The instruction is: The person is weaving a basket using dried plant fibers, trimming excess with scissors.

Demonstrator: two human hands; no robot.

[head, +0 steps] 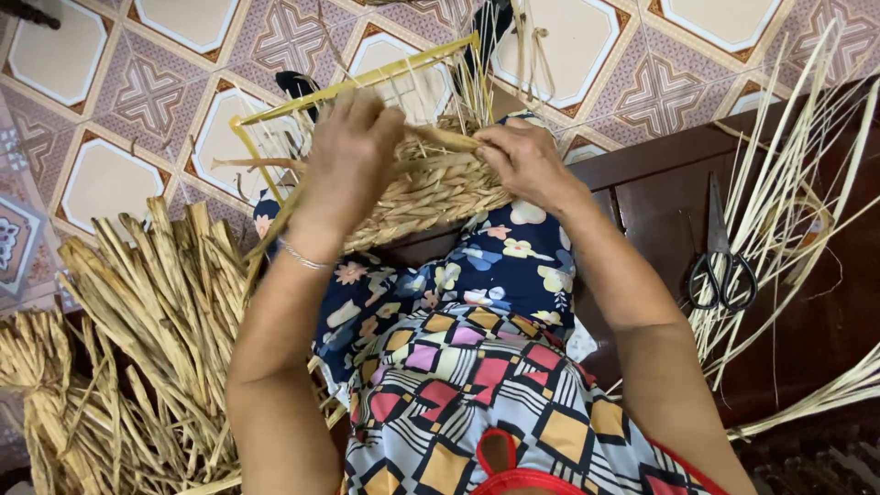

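the basket (431,188), half woven from dry straw, rests on the person's lap against the flowered cloth (495,275), with its open side turned away toward the floor and a thin yellow frame (367,78) of upright ribs rising from its far edge; loose strand ends stick up between the ribs. the left hand (353,151) lies over the basket's left rim, fingers curled down and closed on the woven edge, a thin bracelet (302,258) on the wrist. the right hand (522,160) sits at the right rim, touching the basket, fingers pinched shut on a flat strand (449,139) that runs across the top of the weave between the two hands. the hands are near each other, with the basket's upper edge between them. below the basket the lap is covered by a patterned dress (458,385) in pink, yellow and grey. to the left a bundle (156,312) of dried straw stalks lies on the tiled floor (119,101), which has cream octagons and brown cross motifs. to the right is a dark wooden bench (660,192), where black-handled scissors (722,261) lie just beside a spread of pale splints (788,165)
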